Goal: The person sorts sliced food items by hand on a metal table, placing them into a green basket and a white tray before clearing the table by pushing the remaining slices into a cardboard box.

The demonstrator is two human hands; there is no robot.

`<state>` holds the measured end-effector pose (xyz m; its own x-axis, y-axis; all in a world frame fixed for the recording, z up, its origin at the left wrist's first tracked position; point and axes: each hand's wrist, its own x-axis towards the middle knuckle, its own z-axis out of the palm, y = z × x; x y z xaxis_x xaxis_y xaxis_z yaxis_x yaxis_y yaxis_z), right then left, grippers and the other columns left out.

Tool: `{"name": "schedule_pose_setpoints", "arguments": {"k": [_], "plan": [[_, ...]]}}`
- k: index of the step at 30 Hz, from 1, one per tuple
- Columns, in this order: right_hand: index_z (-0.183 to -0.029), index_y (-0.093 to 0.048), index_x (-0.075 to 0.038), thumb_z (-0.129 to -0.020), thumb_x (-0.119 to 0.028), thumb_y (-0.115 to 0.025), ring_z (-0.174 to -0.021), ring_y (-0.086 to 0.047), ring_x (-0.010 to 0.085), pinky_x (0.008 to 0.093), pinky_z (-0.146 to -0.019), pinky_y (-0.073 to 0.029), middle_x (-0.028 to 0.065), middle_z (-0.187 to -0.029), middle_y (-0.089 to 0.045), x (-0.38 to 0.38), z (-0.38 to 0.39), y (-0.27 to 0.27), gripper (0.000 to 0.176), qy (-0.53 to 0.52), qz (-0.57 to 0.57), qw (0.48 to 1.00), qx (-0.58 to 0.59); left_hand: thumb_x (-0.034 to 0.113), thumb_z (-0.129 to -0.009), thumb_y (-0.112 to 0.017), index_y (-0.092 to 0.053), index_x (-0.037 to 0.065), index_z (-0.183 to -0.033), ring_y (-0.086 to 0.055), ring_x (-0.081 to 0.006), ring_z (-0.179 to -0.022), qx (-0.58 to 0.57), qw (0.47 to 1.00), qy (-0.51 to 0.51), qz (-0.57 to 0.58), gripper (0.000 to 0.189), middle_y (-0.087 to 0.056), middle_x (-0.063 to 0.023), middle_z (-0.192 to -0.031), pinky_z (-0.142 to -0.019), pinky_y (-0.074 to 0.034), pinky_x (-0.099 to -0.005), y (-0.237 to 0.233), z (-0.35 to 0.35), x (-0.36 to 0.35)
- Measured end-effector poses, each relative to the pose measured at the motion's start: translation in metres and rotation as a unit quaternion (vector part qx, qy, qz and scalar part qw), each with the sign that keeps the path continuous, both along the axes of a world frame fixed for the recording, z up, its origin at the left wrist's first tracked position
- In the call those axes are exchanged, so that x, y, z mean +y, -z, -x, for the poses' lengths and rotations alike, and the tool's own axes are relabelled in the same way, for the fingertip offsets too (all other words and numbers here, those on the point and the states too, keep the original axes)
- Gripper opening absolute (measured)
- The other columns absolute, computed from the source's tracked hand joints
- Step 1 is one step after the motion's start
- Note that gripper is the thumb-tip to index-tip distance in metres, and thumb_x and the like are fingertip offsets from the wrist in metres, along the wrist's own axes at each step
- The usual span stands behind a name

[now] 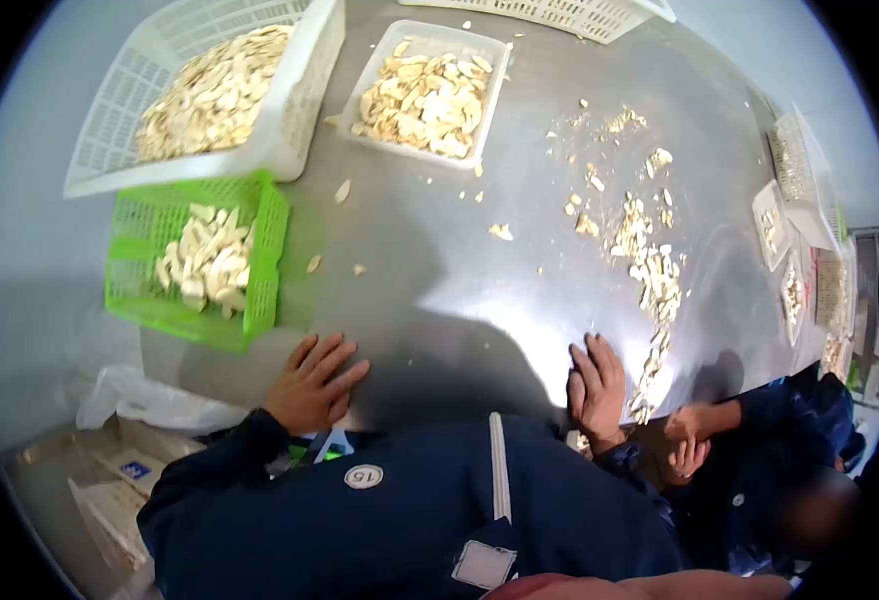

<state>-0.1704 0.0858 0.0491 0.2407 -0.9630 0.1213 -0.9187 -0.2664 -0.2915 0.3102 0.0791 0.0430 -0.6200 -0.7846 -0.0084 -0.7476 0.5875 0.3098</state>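
My left hand (311, 384) lies palm down at the front edge of the metal table (389, 290), fingers stretched out and holding nothing. Nearest to it is a green plastic basket (267, 255) with pale, flat slices (206, 255) inside. My right hand (596, 388) rests farther right on the same edge, its fingers extended and also without anything in them. Just beyond that hand, a long strip of loose pale slices (656, 285) runs from the front edge toward the middle of the table.
Behind the green basket stands a large white basket (294, 110) full of slices. A white tub (494, 105) of slices sits beside it. Another white basket (599, 18) is at the far edge. More containers (771, 225) line the right side. A co-worker's hands (694, 438) are close on my right.
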Motion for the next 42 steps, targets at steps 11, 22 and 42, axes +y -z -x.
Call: {"name": "schedule_pose_setpoints", "arguments": {"k": [11,22,42], "plan": [[-0.124,-0.075,-0.014,-0.083,-0.007,-0.07,-0.134,-0.055,0.0421,0.0562,-0.11,-0.044,0.0145,-0.14,-0.063,-0.001,0.014,0.019,0.041,-0.005,-0.045,0.999,0.012,0.033,-0.088,-0.075,-0.055,0.027,-0.152,-0.032,-0.0262,-0.158,-0.003,0.998,0.023,-0.064,0.068,-0.044,-0.0046,-0.164,-0.132,-0.017,-0.0518,0.011,-0.008,-0.002],[-0.143,-0.063,-0.01,-0.101,-0.008,-0.052,-0.151,-0.039,0.0405,0.0546,-0.124,-0.029,0.0168,-0.158,-0.05,0.021,-0.049,0.014,0.043,0.23,-0.066,0.969,0.063,0.022,-0.089,-0.072,-0.046,0.02,-0.158,-0.024,-0.0271,-0.161,0.06,0.994,0.036,-0.084,0.073,-0.04,-0.0055,-0.166,-0.131,-0.018,-0.0527,0.011,-0.013,-0.008],[-0.152,-0.056,-0.011,-0.109,-0.028,-0.04,-0.151,-0.038,0.0409,0.0517,-0.125,-0.028,0.0192,-0.161,-0.047,0.019,-0.058,0.018,0.049,0.254,-0.03,0.963,0.08,0.027,-0.092,-0.074,-0.046,0.024,-0.157,-0.025,-0.0308,-0.161,0.079,0.99,0.089,-0.079,0.071,-0.038,-0.0055,-0.167,-0.13,-0.019,-0.055,0.011,-0.006,0.006]]}}
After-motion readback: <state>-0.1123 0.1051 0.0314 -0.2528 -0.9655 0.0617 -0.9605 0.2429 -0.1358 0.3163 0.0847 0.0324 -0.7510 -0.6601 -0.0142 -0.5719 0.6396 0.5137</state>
